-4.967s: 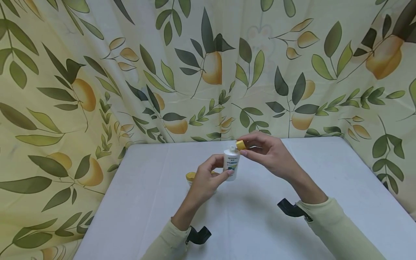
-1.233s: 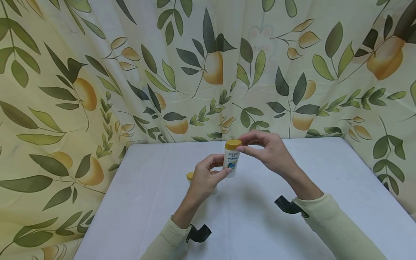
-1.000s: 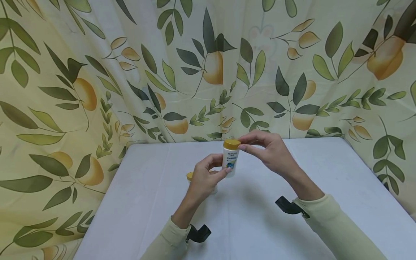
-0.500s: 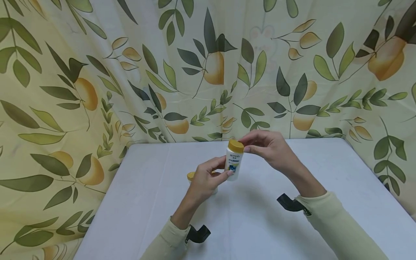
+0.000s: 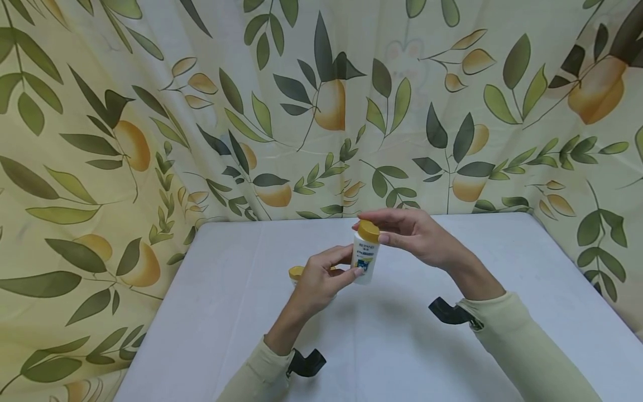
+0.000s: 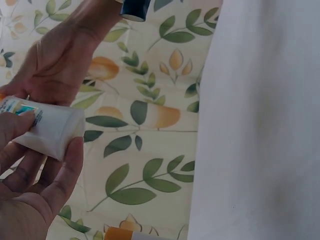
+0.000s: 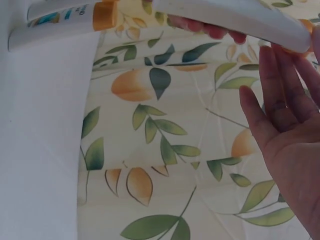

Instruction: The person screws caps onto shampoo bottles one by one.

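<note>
A white bottle point(image 5: 364, 258) with a printed label is held above the table, leaning slightly, by my left hand point(image 5: 317, 280). Its thumb lies across the label, and in the left wrist view the fingers curl under the bottle point(image 6: 52, 132). The yellow cap point(image 5: 369, 231) sits on top of the bottle. My right hand point(image 5: 419, 239) pinches that cap, thumb at its near right side and fingers reaching over behind it. In the right wrist view the fingertips of my right hand point(image 7: 292, 110) are at the cap end, partly cut off by the frame.
Behind my left hand, another yellow-capped bottle point(image 5: 296, 273) stands on the white table point(image 5: 241, 312), mostly hidden. The right wrist view shows two white bottles there, the nearer bottle point(image 7: 65, 25) with an orange-yellow cap. A leaf-and-fruit patterned curtain point(image 5: 321, 111) hangs behind the table.
Five seconds ago the cap was off, held by my right hand beside the bare neck; now it is on the bottle. Lately the bottle has shifted slightly right and my right fingers reach further over the cap.
</note>
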Motion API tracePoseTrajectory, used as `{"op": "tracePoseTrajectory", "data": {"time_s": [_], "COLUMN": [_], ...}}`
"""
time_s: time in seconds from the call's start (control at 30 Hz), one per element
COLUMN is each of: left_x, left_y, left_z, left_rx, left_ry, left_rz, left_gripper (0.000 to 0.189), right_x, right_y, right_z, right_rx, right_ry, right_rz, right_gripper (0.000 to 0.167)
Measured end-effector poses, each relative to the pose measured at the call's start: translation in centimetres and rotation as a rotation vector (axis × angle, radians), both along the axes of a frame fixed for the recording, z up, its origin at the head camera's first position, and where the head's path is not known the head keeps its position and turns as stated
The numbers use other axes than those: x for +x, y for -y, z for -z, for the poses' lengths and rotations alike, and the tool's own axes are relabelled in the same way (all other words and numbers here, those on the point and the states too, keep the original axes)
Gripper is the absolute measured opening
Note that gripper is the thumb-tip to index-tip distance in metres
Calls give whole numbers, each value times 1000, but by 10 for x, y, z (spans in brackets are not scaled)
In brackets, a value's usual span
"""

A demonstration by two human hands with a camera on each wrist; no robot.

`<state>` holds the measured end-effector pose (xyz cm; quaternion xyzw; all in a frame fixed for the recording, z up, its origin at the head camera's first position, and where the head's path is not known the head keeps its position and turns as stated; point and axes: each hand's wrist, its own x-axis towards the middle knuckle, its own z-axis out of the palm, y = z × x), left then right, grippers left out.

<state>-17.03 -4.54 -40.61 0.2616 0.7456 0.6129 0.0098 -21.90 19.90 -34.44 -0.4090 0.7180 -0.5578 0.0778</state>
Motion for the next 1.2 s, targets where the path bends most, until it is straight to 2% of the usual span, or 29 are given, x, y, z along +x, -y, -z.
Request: {"op": "tracePoseTrajectory", "data": {"time_s": [0.23,0.67,1.2], "left_x": [0,0,-1], "left_y": [-1,-3,-6], "left_z": [1,2,4], "left_rx": [17,32,14], "left_ry": [-6,-46,-80], "left_rz": [-41,-79,-133], "left_gripper": [46,47,45], "right_x": [3,6,8], "right_y": [5,11,17], "right_z": [-3,-1,2], "right_rx": [3,14,14], "right_ry": [6,-15,4], "right_rz": [67,206,323], "right_gripper": [43,42,35]}}
